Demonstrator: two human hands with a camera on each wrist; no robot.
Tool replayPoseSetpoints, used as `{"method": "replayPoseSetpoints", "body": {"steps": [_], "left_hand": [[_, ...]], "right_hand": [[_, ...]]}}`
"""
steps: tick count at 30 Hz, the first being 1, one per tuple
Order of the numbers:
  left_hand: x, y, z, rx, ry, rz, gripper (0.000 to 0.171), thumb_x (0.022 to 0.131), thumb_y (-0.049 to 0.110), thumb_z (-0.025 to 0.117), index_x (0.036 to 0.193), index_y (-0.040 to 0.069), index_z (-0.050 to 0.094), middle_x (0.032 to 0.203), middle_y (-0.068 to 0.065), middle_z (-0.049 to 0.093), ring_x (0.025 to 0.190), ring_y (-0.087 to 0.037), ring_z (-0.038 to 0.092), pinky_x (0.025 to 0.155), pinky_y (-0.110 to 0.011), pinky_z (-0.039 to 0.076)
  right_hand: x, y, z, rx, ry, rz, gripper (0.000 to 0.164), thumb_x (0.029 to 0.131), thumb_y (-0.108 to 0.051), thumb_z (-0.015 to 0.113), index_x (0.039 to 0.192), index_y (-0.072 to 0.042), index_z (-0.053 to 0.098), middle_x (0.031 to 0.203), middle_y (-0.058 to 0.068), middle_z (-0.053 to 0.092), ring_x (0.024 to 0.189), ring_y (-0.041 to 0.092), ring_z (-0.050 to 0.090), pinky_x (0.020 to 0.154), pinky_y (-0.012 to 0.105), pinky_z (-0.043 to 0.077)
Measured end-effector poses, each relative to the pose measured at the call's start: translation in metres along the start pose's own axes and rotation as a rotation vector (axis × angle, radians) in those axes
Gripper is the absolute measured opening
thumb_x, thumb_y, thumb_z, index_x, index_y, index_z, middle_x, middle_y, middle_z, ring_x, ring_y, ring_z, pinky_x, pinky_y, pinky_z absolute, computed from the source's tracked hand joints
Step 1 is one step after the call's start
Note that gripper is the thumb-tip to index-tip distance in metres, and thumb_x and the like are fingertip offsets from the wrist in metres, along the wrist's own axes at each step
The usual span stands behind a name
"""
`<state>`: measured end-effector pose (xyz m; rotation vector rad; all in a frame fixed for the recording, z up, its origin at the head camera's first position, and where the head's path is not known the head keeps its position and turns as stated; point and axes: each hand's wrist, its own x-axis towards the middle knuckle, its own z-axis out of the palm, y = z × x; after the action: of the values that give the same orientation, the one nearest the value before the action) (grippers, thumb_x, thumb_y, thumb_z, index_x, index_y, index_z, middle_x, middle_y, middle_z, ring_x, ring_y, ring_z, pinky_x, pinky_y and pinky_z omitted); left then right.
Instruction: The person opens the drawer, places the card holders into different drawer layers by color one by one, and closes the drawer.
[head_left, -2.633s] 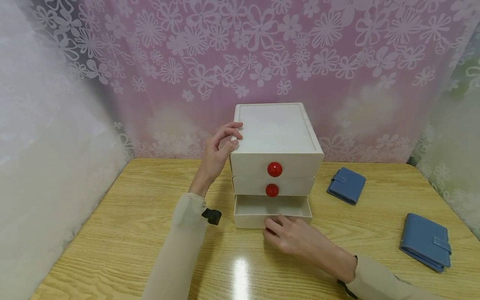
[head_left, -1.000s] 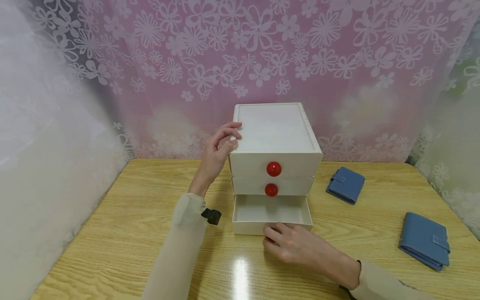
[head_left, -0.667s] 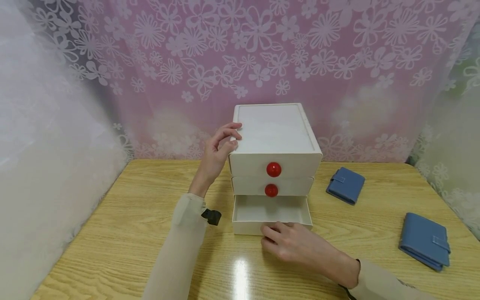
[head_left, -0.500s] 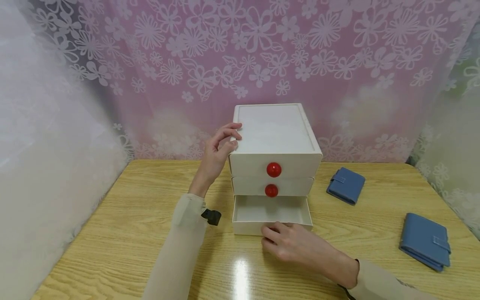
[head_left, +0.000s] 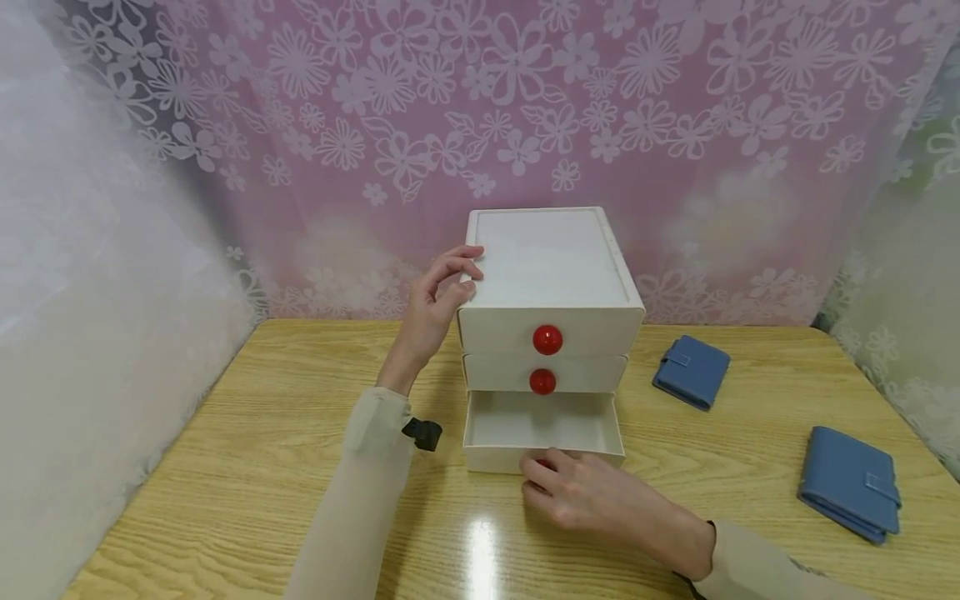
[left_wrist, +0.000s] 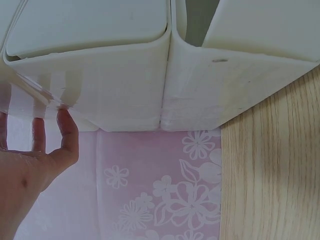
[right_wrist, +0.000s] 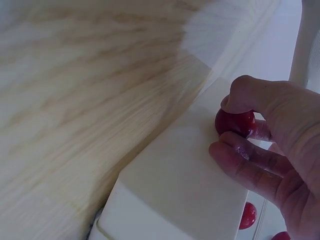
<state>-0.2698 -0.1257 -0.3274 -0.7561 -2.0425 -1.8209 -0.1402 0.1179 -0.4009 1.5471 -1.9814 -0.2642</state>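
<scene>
Bottom drawer (head_left: 495,460) slid further toward counter (head_left: 262,467) front edge; inside looks reachable. Right hand (head_left: 592,496) pinching red knob (right_wrist: 233,123), left hand (head_left: 431,312) spread on cabinet (head_left: 551,258).

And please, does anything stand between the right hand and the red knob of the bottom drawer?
Nothing visible does: in the right wrist view, the right hand already pinches the red knob directly, at the front of the bottom drawer.
</scene>
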Motion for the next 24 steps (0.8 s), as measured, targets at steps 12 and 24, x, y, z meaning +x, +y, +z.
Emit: {"method": "replayPoseSetpoints", "body": {"steps": [12, 24], "left_hand": [[-0.001, 0.001, 0.0, -0.007, 0.0, 0.005, 0.025, 0.094, 0.02, 0.052, 0.106, 0.001, 0.063, 0.147, -0.006, 0.056, 0.145, -0.016, 0.043, 0.117, -0.059, 0.035], [-0.001, 0.0, 0.0, -0.007, 0.0, 0.007, 0.026, 0.094, 0.021, 0.051, 0.106, 0.002, 0.063, 0.147, -0.006, 0.056, 0.145, -0.014, 0.043, 0.117, -0.059, 0.035]], "right_hand": [[-0.002, -0.001, -0.007, 0.012, -0.027, -0.02, 0.067, 0.108, 0.001, 0.004, 0.09, -0.015, 0.066, 0.1, 0.0, 0.065, 0.083, 0.013, 0.066, 0.065, 0.019, 0.057], [-0.015, 0.007, -0.022, 0.174, 0.037, 0.029, 0.053, 0.112, -0.011, 0.016, 0.11, -0.018, 0.069, 0.111, 0.0, 0.068, 0.08, 0.01, 0.061, 0.064, 0.016, 0.054]]}}
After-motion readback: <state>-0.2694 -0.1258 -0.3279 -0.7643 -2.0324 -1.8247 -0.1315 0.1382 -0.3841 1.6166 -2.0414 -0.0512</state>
